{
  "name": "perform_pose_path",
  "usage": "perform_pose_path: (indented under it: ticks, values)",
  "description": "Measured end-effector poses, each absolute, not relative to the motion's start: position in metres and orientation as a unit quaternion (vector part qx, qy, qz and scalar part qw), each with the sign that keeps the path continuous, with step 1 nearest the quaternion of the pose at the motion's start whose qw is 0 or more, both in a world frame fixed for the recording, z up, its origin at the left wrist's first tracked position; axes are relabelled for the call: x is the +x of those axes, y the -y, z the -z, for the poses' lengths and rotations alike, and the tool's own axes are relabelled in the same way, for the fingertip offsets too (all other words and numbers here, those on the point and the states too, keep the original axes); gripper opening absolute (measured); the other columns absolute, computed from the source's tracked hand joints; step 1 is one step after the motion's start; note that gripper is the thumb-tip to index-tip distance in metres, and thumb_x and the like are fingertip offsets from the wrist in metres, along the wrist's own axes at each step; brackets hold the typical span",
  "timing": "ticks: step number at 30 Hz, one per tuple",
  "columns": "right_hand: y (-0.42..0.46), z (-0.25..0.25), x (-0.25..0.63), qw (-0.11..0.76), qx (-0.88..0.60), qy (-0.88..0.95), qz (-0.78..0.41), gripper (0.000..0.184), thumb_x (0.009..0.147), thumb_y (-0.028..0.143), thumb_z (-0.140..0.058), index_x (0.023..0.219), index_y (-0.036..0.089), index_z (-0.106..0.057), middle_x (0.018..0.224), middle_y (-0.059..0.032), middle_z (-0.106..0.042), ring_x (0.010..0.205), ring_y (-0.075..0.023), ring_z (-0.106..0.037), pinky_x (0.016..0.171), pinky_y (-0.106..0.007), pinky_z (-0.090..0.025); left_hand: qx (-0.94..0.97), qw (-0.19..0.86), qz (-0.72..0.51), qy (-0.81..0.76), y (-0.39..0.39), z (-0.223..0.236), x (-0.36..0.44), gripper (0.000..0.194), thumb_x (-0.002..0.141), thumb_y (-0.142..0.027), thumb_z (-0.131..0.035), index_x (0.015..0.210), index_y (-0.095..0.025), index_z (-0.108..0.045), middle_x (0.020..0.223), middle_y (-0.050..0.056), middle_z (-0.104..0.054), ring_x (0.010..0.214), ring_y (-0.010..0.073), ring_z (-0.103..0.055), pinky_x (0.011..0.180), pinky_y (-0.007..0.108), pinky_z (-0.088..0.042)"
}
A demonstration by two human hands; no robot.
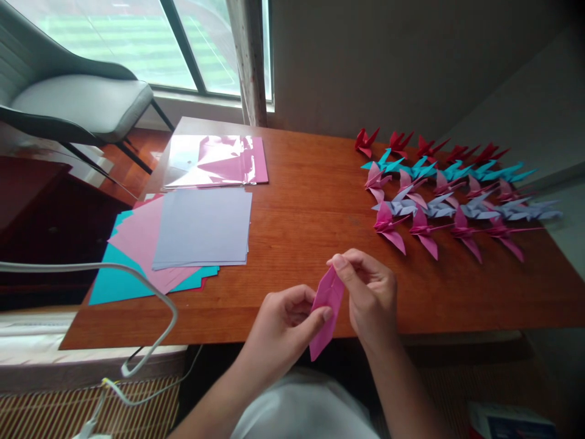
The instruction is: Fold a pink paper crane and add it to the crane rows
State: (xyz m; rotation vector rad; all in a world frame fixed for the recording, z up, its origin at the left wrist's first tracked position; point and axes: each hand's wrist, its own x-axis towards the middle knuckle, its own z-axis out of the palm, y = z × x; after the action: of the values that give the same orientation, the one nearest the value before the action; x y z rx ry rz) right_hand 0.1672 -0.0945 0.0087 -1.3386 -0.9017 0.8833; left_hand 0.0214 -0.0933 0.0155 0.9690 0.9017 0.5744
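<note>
Mid-fold, it seems: left hand (pixel 286 317) and right hand (pixel 370 292) each grip clamped on the pink folded paper (pixel 325 314) above the counter's (pixel 311 201) near edge, needing a firm crease next.

Grey chair (pixel 82 100) by bright window (pixel 150 42); wooden table (pixel 311 201); plain wall (pixel 388 61).

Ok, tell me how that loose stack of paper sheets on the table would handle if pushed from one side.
The paper stack would probably fan out rather than slide whole: its sheets already lie skewed. Single sheets look thin, so likely floppy and light. The table looks smooth, so the bottom sheets may slip easily.
</note>
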Motion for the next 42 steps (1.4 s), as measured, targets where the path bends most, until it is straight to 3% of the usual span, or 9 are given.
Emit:
perform_pose_path:
  ticks: [6,11,16,24,30,33,36,38,42]
  values:
    - [0.091,-0.01,0.174,0.542,-0.564,0.42,-0.46,0.022,0.087,0.043,-0.071,0.087,0.022,-0.075,0.081,-0.0022,-0.071,0.073,-0.0167,-0.063,0.064,-0.026,-0.049,0.396,0.766,-0.282,-0.42,0.093,-0.01,0.019,0.027,0.083,-0.038,-0.077,0.079,-0.013,-0.068,0.07,0.002,-0.067,0.062,0.0119,-0.058,0.057,0.02,-0.046]
    - [0.095,-0.011,0.175,0.473,-0.577,0.465,-0.476,0.032,0.09,0.041,-0.07,0.068,0.018,-0.065,0.064,0.0025,-0.055,0.061,-0.012,-0.049,0.057,-0.024,-0.039,0.384,0.758,-0.303,-0.432,0.091,-0.01,0.02,0.026,0.08,-0.036,-0.08,0.08,-0.013,-0.07,0.074,0.003,-0.072,0.066,0.0124,-0.063,0.061,0.019,-0.049]
    - [0.092,-0.015,0.178,0.52,-0.6,0.441,-0.419,0.034,0.09,0.043,-0.069,0.067,0.019,-0.062,0.063,0.0038,-0.047,0.059,-0.0108,-0.04,0.054,-0.025,-0.034,0.364,0.798,-0.253,-0.408,0.098,-0.012,0.023,0.028,0.081,-0.039,-0.079,0.082,-0.012,-0.07,0.073,0.006,-0.075,0.065,0.0149,-0.068,0.064,0.025,-0.057]
    - [0.088,-0.015,0.175,0.543,-0.605,0.427,-0.396,0.035,0.088,0.045,-0.071,0.066,0.019,-0.062,0.06,0.0036,-0.047,0.056,-0.0105,-0.039,0.051,-0.025,-0.033,0.396,0.769,-0.268,-0.424,0.104,-0.015,0.019,0.025,0.085,-0.038,-0.075,0.081,-0.013,-0.071,0.073,0.008,-0.075,0.067,0.0172,-0.071,0.065,0.028,-0.06]
    - [0.074,-0.024,0.192,0.649,-0.595,0.319,-0.351,0.035,0.084,0.044,-0.077,0.065,0.022,-0.058,0.058,0.0048,-0.044,0.051,-0.0092,-0.035,0.045,-0.024,-0.028,0.491,0.714,-0.234,-0.44,0.121,-0.015,0.014,0.027,0.09,-0.036,-0.068,0.075,-0.014,-0.07,0.07,0.009,-0.075,0.062,0.0162,-0.07,0.059,0.023,-0.056]
    - [0.075,-0.029,0.193,0.6,-0.585,0.373,-0.398,0.034,0.084,0.044,-0.076,0.064,0.022,-0.06,0.058,0.0037,-0.046,0.053,-0.0104,-0.038,0.046,-0.024,-0.029,0.471,0.718,-0.276,-0.432,0.119,-0.017,0.006,0.026,0.09,-0.04,-0.07,0.083,-0.015,-0.071,0.076,0.008,-0.076,0.068,0.0164,-0.071,0.066,0.024,-0.057]
    - [0.082,-0.031,0.182,0.539,-0.57,0.422,-0.454,0.033,0.088,0.043,-0.072,0.066,0.021,-0.062,0.061,0.003,-0.05,0.056,-0.0109,-0.042,0.05,-0.025,-0.033,0.42,0.761,-0.319,-0.377,0.104,-0.021,0.0,0.038,0.092,-0.051,-0.063,0.108,-0.018,-0.071,0.101,0.01,-0.077,0.09,0.0203,-0.073,0.078,0.027,-0.058]
    - [0.086,-0.032,0.173,0.496,-0.564,0.457,-0.475,0.031,0.09,0.04,-0.07,0.067,0.02,-0.062,0.063,0.0028,-0.052,0.059,-0.0113,-0.045,0.054,-0.025,-0.036,0.404,0.778,-0.31,-0.367,0.094,-0.022,0.0,0.035,0.089,-0.048,-0.07,0.107,-0.018,-0.071,0.102,0.009,-0.076,0.092,0.0208,-0.072,0.076,0.026,-0.058]
    - [0.088,-0.03,0.167,0.454,-0.556,0.52,-0.463,0.031,0.09,0.035,-0.069,0.066,0.019,-0.06,0.063,0.0036,-0.051,0.06,-0.0113,-0.045,0.056,-0.026,-0.036,0.387,0.794,-0.271,-0.383,0.087,-0.018,0.01,0.033,0.085,-0.045,-0.075,0.091,-0.013,-0.073,0.083,0.008,-0.077,0.073,0.0168,-0.071,0.066,0.024,-0.057]
